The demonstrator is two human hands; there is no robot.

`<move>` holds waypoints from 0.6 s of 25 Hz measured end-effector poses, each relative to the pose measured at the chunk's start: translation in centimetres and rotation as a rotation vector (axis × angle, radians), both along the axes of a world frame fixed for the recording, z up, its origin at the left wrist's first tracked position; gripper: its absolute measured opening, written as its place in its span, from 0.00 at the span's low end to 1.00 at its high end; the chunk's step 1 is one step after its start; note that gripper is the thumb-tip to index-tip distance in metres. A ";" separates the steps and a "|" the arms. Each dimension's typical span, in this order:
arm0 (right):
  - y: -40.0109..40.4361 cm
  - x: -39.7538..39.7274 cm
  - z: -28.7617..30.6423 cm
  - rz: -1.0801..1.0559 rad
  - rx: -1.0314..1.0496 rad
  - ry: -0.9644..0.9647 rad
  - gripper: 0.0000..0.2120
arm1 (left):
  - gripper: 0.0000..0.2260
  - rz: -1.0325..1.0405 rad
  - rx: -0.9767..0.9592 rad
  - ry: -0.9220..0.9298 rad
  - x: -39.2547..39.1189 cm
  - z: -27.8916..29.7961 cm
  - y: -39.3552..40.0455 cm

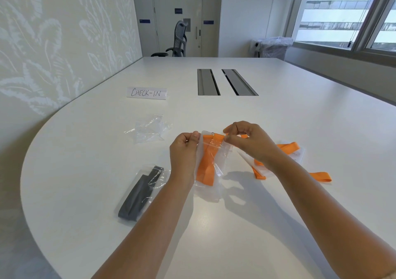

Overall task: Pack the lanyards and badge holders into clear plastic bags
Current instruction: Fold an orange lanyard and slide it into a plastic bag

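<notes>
Fingers of both hands, left hand (185, 148) and right hand (246, 138), pinch a glossy clear bag (211, 171) holding folded orange lanyard (205, 168).

**An office meeting room, set up as a check-in desk**

I'm looking across a large white conference table (278, 111) with two cable hatches (227, 82) at its far middle. A handwritten "CHECK-IN" sign (146, 93) stands far left. Beyond the table I see a mesh office chair (179, 41), closed doors with small blue signs (178, 11), a lined bin (275, 46) and, far right, windows (347, 19) facing another building.
</notes>
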State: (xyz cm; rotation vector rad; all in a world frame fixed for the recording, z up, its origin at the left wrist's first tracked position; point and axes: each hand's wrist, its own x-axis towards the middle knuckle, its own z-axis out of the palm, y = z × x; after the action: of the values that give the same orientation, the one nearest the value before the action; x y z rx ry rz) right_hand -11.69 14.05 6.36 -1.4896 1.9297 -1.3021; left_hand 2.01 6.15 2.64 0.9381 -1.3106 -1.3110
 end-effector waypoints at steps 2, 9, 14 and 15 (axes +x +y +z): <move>0.0 -0.3 0.3 0.045 0.018 -0.020 0.10 | 0.07 -0.084 -0.043 0.087 0.1 0.3 0.4; 0.7 -0.6 1.1 0.157 0.121 0.050 0.10 | 0.07 -0.240 -0.009 0.318 0.4 1.5 0.9; 0.8 -0.4 1.3 0.164 0.169 0.147 0.06 | 0.07 -0.312 -0.011 0.389 0.4 1.7 1.3; 0.8 -0.4 1.4 0.177 0.175 0.157 0.06 | 0.07 -0.328 -0.010 0.406 0.4 1.7 1.3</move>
State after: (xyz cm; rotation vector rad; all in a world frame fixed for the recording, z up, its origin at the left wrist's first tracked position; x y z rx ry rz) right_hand -12.08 14.88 7.74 -1.6713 1.9001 -0.9407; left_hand 2.40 7.45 4.32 0.4236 -1.1761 -1.6424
